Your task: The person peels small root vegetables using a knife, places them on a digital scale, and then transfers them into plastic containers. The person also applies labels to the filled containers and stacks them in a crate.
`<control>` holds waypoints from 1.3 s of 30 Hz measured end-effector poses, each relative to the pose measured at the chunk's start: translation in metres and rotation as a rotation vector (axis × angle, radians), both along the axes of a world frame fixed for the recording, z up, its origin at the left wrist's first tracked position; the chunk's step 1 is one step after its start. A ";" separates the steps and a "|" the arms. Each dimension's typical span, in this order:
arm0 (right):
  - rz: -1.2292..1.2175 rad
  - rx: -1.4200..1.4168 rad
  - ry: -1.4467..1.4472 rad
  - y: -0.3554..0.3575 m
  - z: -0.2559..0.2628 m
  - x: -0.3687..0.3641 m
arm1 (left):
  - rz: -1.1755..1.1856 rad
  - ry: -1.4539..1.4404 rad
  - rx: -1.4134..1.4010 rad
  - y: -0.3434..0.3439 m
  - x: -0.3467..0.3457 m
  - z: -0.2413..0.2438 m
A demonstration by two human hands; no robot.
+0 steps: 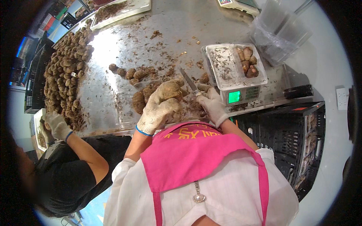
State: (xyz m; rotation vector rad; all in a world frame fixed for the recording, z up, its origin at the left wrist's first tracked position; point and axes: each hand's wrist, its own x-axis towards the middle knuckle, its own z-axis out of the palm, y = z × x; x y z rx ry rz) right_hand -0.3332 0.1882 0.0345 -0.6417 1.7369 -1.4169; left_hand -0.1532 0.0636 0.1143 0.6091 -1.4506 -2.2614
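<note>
My left hand [164, 101], in a soiled knit glove, is curled around a small brown taro corm [183, 92], mostly hidden by the fingers. My right hand [210, 103], also gloved, grips a knife [189, 79] with its blade pointing up and away to the left. Just left of my left hand, several taro corms [138, 102] sit in a clear plastic tray [121, 108]. Beyond them is a short line of loose corms [130, 73]. Right of the knife, a digital scale [244, 94] with a lit green display carries a clear tray [222, 82] holding several trimmed corms [249, 62].
A large heap of taro [66, 67] covers the left of the metal table [169, 17]. A co-worker's gloved hand [58, 125] works at its near end. Stacked clear trays [280, 34] stand back right. Black crates [277, 135] are below the right edge. Another scale [240, 5] sits behind.
</note>
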 end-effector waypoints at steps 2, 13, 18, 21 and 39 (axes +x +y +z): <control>-0.078 -0.110 0.008 0.007 0.030 0.007 | 0.016 -0.026 -0.043 -0.002 0.001 -0.002; 0.364 -0.306 0.632 0.017 0.113 0.011 | -0.003 -0.259 -0.524 -0.004 0.002 0.014; 0.345 -0.315 0.705 0.011 0.109 0.008 | 0.017 -0.269 -0.615 -0.003 0.002 0.015; 0.337 -0.333 0.631 0.010 0.109 0.008 | 0.016 -0.255 -0.661 -0.005 0.002 0.011; 0.189 -0.204 0.767 0.012 0.100 -0.006 | 0.060 -0.226 -0.474 -0.002 0.024 0.014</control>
